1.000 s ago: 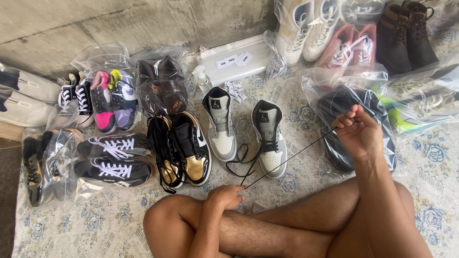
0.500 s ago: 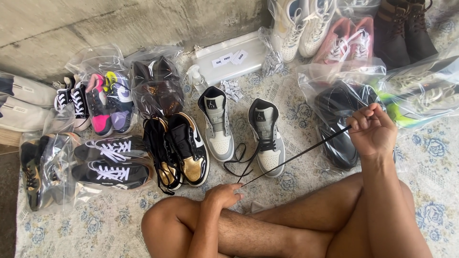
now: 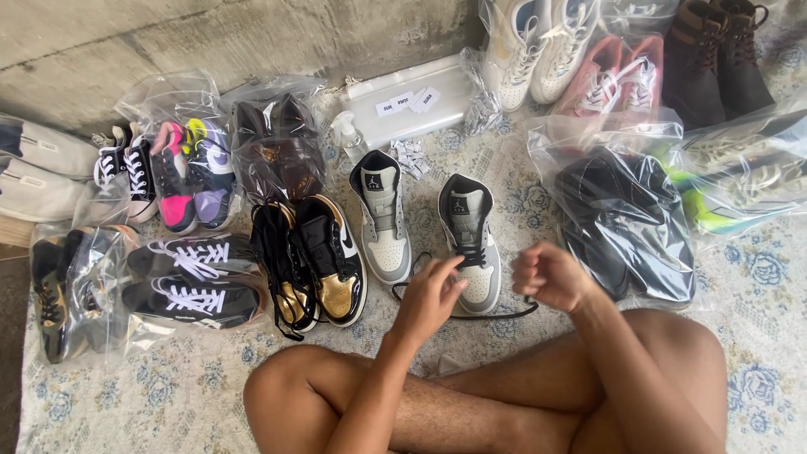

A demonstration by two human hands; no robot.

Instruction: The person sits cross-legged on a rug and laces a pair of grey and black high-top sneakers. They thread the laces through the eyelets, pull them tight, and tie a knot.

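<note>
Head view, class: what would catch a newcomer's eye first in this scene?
Probably the grey-and-white high-top pair at the centre, where the left hand touches the black lace of the right-side shoe and the right hand is curled beside it. Next, the shiny gold-and-black sneakers just left of them.

Black-and-gold shoes (image 3: pixel 324 265) lie left of centre. Bagged black shoes (image 3: pixel 626 223) lie right. Spray bottle (image 3: pixel 349 139) and white box (image 3: pixel 408 101) stand upper centre.
</note>
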